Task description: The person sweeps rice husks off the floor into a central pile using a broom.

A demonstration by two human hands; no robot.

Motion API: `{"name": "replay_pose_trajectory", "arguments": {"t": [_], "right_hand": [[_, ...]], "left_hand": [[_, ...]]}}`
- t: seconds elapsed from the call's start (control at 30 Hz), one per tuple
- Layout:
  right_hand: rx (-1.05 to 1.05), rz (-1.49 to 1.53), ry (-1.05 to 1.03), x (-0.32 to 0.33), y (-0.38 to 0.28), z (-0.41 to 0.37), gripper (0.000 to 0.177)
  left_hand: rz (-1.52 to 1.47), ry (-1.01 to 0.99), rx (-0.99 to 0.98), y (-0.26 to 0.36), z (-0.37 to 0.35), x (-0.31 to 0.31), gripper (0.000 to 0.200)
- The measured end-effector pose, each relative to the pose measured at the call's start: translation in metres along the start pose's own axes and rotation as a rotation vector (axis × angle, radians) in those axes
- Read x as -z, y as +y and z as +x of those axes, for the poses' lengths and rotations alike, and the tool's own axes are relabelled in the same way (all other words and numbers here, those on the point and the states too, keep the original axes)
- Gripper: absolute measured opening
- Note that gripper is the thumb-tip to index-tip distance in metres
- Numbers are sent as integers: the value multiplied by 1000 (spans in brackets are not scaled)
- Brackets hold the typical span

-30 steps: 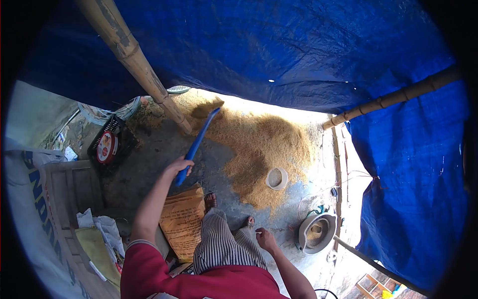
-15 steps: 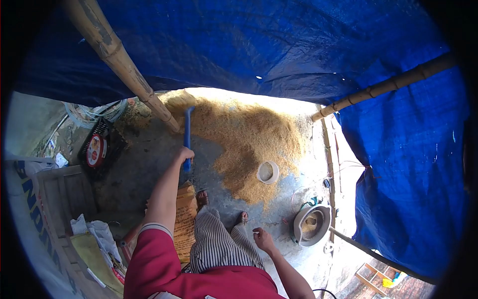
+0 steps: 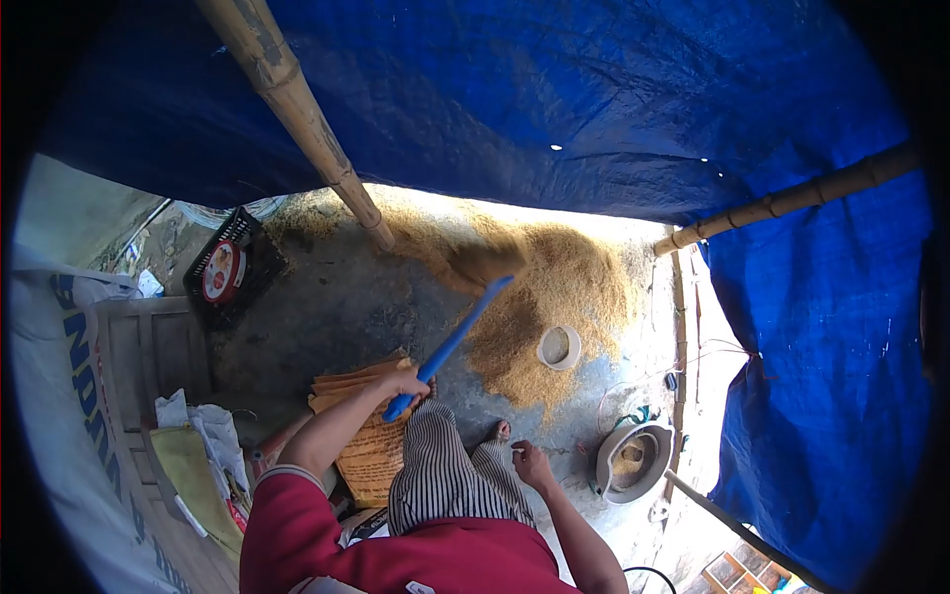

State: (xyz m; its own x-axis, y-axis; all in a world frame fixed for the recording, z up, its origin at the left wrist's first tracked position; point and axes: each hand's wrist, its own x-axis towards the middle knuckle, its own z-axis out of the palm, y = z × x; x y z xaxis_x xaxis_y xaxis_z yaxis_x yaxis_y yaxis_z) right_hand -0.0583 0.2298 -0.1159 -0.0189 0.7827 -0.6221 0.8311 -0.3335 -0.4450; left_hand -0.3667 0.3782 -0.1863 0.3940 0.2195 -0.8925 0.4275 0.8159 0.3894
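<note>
A blue handle point(image 3: 453, 345) is gripped near its lower end by my left hand point(image 3: 408, 383). Its far end reaches a blurred brown head, perhaps broom bristles, against a heap of golden grain or husks point(image 3: 569, 267) on the concrete floor. My right hand point(image 3: 532, 463) hangs beside my striped trousers with its fingers curled; whether it holds anything is too small to tell. A white bowl point(image 3: 559, 347) rests on the grain. To the right of my right hand stands a grey tub point(image 3: 606, 465) with a round container and some grain inside.
Orange printed sacks point(image 3: 368, 460) lie by my legs. At the left are a black crate point(image 3: 244, 309) with a red and white round item, and a wooden panel point(image 3: 158, 346). Bamboo poles point(image 3: 307, 114) and a blue tarp point(image 3: 475, 109) slant overhead.
My left hand has come down and nearer my body. The blue handle has gone from upright to slanted, its far end moving right onto the grain. The whole view has shifted slightly.
</note>
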Motion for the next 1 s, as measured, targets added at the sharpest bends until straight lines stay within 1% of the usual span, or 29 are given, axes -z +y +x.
{"name": "replay_pose_trajectory", "arguments": {"t": [0.07, 0.2, 0.27, 0.3, 0.33, 0.4, 0.47, 0.53, 0.6, 0.67, 0.73, 0.77, 0.83, 0.87, 0.9, 0.93, 0.97, 1.0], "right_hand": [[18, 39, -1, 2, 1, 4, 22], [37, 77, -8, 6, 3, 0, 22], [-1, 9, 7, 7, 7, -4, 22], [5, 9, 1, 7, 10, -7, 22], [-16, -15, -13, 9, 14, -10, 22], [-40, -43, -28, 10, 20, -13, 21], [-80, -52, -29, 10, 23, -16, 22], [-83, -46, -27, 9, 25, -18, 23], [-85, -40, -19, 10, 24, -16, 23], [-90, -39, -18, 11, 14, -16, 24], [-106, -6, -26, 10, 8, -16, 24], [-118, 30, -32, 10, 5, -17, 25], [-102, 31, -26, 9, 2, -19, 24], [-85, 36, -27, 7, 1, -21, 24], [-168, 124, -71, 6, 0, -22, 23], [-170, 119, -72, 3, 5, -25, 23], [-129, 88, -58, 0, 9, -27, 24], [-88, 57, -44, -2, 14, -27, 24]], "left_hand": [[-103, -82, -65, -2, -25, -17, 55], [-54, -99, -103, 0, -72, -32, 57], [-16, -55, -108, 5, -92, -33, 60], [49, 26, -132, 12, -103, -33, 52], [45, 29, -129, 16, -105, -31, 52], [26, 146, -255, 27, -106, -26, 42], [-56, 259, -282, 49, -106, -15, 38], [10, 441, -258, 58, -79, 6, 44], [-80, 541, -310, 60, -35, 35, 44], [-130, 643, -318, 82, -12, 56, 39], [-196, 696, -293, 98, 32, 78, 34], [-199, 693, -295, 105, 48, 88, 34], [-538, 608, -314, 120, 73, 107, 25], [-541, 604, -317, 124, 86, 114, 25], [-645, 649, -334, 124, 97, 120, 20], [-752, 694, -350, 128, 98, 123, 15], [-758, 693, -350, 130, 98, 127, 15], [-820, 602, -348, 132, 97, 133, 12]]}}
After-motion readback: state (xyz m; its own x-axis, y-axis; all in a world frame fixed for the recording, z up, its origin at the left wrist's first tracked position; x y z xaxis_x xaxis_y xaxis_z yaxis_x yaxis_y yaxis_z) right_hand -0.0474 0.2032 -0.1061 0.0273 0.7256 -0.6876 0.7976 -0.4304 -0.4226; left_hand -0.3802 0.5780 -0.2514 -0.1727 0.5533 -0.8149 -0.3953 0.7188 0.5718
